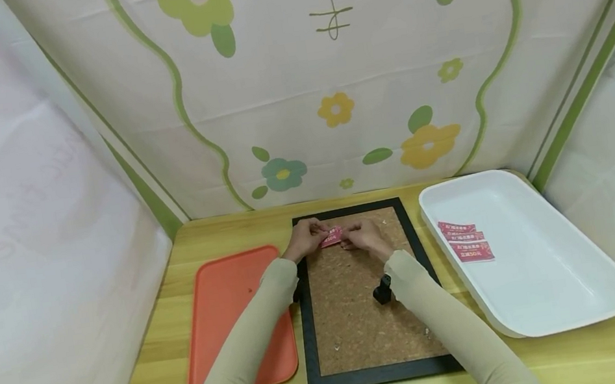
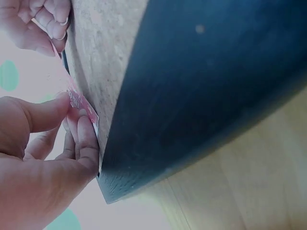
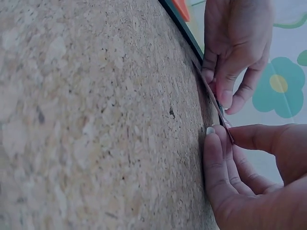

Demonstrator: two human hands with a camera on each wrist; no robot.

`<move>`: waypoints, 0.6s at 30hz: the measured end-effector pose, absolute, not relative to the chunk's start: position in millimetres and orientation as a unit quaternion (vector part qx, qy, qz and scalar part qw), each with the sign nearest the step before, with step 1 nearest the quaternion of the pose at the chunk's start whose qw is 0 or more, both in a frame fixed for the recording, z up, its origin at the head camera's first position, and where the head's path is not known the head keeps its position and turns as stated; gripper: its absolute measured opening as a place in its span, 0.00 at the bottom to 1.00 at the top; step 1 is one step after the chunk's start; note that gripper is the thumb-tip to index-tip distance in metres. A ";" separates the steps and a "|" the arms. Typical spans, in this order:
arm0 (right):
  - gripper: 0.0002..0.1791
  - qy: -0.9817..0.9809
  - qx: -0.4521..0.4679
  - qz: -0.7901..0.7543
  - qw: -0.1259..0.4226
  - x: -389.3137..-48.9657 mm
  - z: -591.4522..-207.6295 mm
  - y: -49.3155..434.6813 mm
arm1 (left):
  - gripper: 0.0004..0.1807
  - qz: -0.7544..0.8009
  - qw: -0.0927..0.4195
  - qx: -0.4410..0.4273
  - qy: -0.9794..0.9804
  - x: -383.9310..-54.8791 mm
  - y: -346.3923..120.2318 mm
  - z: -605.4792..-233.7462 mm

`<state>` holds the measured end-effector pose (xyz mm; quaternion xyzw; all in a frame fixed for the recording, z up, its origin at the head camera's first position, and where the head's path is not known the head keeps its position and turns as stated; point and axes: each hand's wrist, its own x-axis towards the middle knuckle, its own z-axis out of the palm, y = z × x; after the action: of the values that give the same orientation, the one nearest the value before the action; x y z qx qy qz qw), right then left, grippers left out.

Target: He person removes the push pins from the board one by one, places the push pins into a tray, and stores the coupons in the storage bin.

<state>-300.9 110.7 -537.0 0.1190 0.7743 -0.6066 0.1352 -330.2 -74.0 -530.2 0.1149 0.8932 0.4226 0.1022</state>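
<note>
A pink paper coupon (image 1: 331,236) with white print is stretched between both hands, over the upper left part of a cork board (image 1: 354,316). My left hand (image 1: 305,238) pinches one end of it between thumb and fingers. The other end is pinched by my right hand (image 1: 366,237). In the left wrist view the coupon (image 2: 82,103) stands tilted near the board's black frame (image 2: 192,86). Edge-on in the right wrist view, the coupon (image 3: 211,96) is close to the cork; whether it touches cannot be made out.
Left of the board lies a red tray (image 1: 223,309) with one small dark item on it. A white basin (image 1: 542,264) stands at the right, with several pink coupons (image 1: 472,252) overlapping at its left side. Small pale spots dot the cork. Behind hangs a flowered curtain (image 1: 293,89).
</note>
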 end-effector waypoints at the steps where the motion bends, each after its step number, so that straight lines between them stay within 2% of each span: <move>1: 0.14 0.772 0.118 -0.610 0.136 -300.8 -537.3 111.5 | 0.06 0.426 0.104 0.114 0.892 -330.1 -74.7 -530.0; 18: 0.17 0.752 0.087 -0.635 0.152 -294.5 -532.3 124.0 | 0.11 0.460 0.084 0.079 0.880 -316.9 -99.6 -515.4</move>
<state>-294.5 124.0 -532.3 0.0865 0.7522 -0.6352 0.1523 -316.9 -99.6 -515.4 0.0789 0.8803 0.4602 0.0841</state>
